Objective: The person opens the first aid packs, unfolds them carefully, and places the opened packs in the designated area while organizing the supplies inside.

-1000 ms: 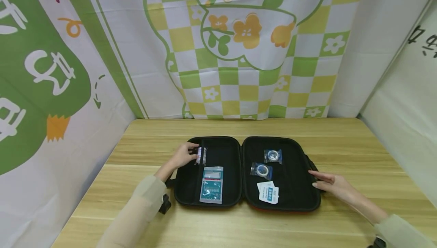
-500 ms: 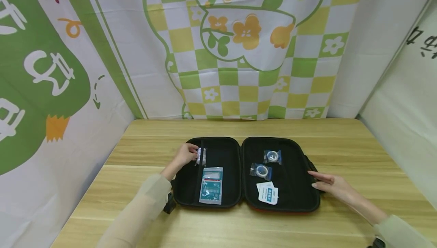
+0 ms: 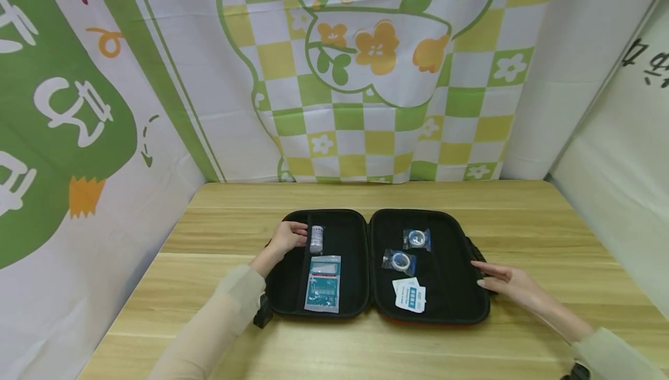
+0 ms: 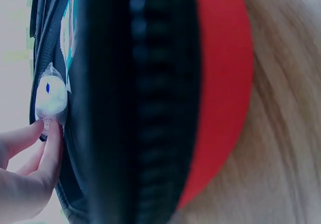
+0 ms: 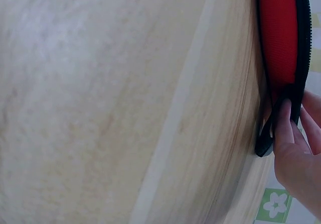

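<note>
A black-lined zip case (image 3: 349, 235) with a red outside lies unfolded on the table. In its left half a white bandage roll (image 3: 316, 239) in clear wrap stands beside a black elastic strap (image 3: 307, 275). My left hand (image 3: 285, 237) is at the roll's left side. In the left wrist view its thumb and fingertip pinch the tail of the roll's wrapper (image 4: 46, 125). At the far right edge, my right hand (image 3: 512, 284) grips the case rim beside the black handle (image 5: 266, 141), fingers on the inner side.
Below the roll lies a teal-and-clear flat packet (image 3: 323, 284). The right half holds two wrapped tape rolls (image 3: 417, 239) and white-and-blue cards (image 3: 410, 297). A wooden table (image 3: 366, 351) bears the case, with a printed curtain (image 3: 366, 136) behind it.
My left hand has shifted slightly right, and the bandage roll has moved right, out from behind the strap into plainer view. The right hand has stayed at the case edge.
</note>
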`<act>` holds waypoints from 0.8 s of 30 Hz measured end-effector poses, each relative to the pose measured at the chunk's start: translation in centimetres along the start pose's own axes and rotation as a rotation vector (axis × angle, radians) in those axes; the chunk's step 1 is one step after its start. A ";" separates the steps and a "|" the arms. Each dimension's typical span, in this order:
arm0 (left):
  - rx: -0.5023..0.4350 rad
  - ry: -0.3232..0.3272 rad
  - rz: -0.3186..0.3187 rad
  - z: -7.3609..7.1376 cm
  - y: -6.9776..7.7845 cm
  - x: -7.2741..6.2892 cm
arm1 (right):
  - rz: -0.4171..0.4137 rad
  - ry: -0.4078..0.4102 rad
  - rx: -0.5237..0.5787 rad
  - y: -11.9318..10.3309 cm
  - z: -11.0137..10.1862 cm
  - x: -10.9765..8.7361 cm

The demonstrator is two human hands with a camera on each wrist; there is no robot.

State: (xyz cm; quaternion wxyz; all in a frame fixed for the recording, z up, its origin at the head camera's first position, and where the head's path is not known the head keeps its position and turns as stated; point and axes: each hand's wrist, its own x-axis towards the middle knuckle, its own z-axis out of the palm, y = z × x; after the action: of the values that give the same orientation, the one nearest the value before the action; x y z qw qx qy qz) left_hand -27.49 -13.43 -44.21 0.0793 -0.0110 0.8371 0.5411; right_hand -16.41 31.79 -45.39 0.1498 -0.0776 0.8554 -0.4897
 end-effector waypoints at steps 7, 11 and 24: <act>-0.083 0.039 -0.092 0.5 1.0 -0.7 | -0.006 0.003 -0.004 0.0 0.0 0.0; -0.130 0.042 -0.116 0.7 -0.4 0.4 | -0.011 -0.004 0.003 0.1 0.0 0.1; -0.151 0.011 -0.128 1.0 -1.2 0.8 | -0.012 -0.003 -0.005 -0.2 0.0 0.1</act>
State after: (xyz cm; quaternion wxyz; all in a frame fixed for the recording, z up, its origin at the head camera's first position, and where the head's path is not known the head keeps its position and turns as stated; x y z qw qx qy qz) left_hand -28.02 -12.99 -45.79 0.1081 -0.0735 0.7920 0.5964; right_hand -16.47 31.68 -45.21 0.1480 -0.0838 0.8559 -0.4883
